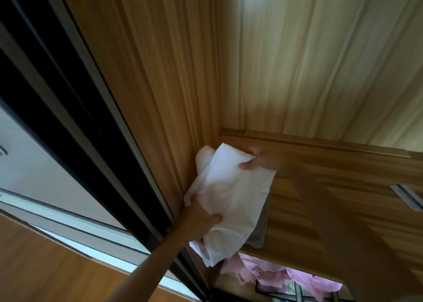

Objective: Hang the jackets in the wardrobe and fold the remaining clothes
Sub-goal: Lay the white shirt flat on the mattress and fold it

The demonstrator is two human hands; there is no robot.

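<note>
Left hand (201, 217) low, right hand (258, 161) high, both clamped on white garment (231, 192) between them.

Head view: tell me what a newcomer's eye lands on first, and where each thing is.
The bright white folded garment stands out at the centre, gripped by the left hand at its lower edge and the right hand at its upper corner, at the wooden wardrobe shelf. A grey folded garment peeks out from under it, and pink clothes show below the shelf at the bottom.
</note>
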